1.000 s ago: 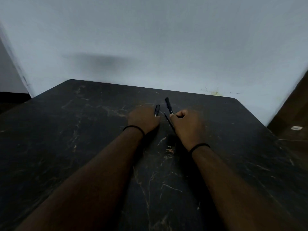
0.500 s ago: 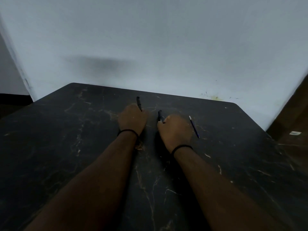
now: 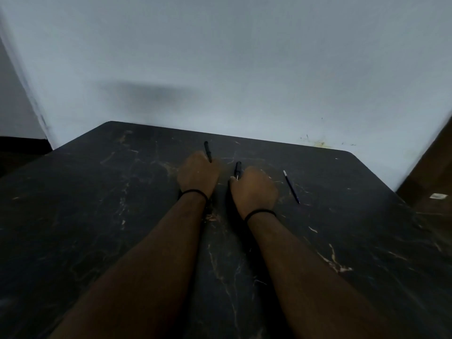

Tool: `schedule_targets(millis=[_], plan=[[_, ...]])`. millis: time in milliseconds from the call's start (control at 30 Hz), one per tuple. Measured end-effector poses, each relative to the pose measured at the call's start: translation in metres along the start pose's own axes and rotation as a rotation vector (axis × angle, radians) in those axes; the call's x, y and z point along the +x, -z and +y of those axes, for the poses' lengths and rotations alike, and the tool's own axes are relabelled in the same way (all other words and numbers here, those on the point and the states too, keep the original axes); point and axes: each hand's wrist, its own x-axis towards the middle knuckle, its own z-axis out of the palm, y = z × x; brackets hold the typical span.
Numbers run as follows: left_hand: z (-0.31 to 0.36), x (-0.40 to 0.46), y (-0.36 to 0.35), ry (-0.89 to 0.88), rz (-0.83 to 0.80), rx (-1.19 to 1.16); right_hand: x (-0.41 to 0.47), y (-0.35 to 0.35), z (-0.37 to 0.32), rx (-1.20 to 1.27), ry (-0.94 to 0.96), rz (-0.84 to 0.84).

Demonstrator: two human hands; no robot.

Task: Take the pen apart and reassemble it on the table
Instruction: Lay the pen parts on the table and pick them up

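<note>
The pen is in three pieces on a dark marbled table [image 3: 97, 216]. My left hand [image 3: 198, 173] is closed around one black barrel piece [image 3: 208, 150], whose end sticks out past my knuckles toward the wall. My right hand [image 3: 254, 189] grips a second black pen piece [image 3: 238, 168] with a small metal bit at its lower end. The thin ink refill [image 3: 291, 187] lies loose on the table to the right of my right hand, apart from it. Both fists rest near the table's far middle.
A pale wall [image 3: 232, 69] rises just behind the table's far edge. A brown wooden surface [image 3: 435, 172] stands at the right, past the table's rounded corner. Each wrist wears a thin black band.
One second ago the hands were together with the thin refill between them. Now the refill lies on the table to the right, and the hands have parted, each holding a black piece.
</note>
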Motion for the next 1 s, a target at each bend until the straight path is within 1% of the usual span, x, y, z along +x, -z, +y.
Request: schedule_targets(millis=[133,233,300,367,433,500,600,700,800,833,900,1000], plan=[[-0.001,-0.002,0.002,-0.032,0.015,-0.057,0.001,0.006,0.002,0.152,-0.056,0.022],[0.003,-0.005,0.002,-0.118,0.091,-0.150,0.002,0.015,0.011,0.367,-0.090,0.129],[0.009,-0.009,0.000,-0.215,0.117,-0.214,0.003,0.021,0.020,0.498,-0.109,0.200],[0.016,-0.014,-0.003,-0.331,0.099,-0.232,0.007,0.025,0.028,0.605,-0.136,0.258],[0.022,-0.019,-0.008,-0.430,0.048,-0.262,0.012,0.029,0.031,0.723,-0.175,0.286],[0.026,-0.023,-0.011,-0.518,0.005,-0.252,0.015,0.032,0.032,0.862,-0.190,0.284],[0.028,-0.028,-0.014,-0.645,-0.020,-0.180,0.014,0.030,0.031,0.983,-0.113,0.226],[0.029,-0.031,-0.014,-0.694,-0.054,-0.184,0.014,0.029,0.030,1.033,-0.082,0.205],[0.029,-0.030,-0.015,-0.639,-0.048,-0.222,0.013,0.030,0.028,1.016,-0.058,0.287],[0.028,-0.030,-0.014,-0.602,-0.017,-0.276,0.012,0.030,0.029,0.971,-0.031,0.290],[0.027,-0.029,-0.012,-0.525,0.044,-0.412,0.007,0.030,0.029,0.845,0.061,0.235],[0.023,-0.026,-0.009,-0.461,0.100,-0.496,0.001,0.031,0.027,0.642,0.202,0.150]])
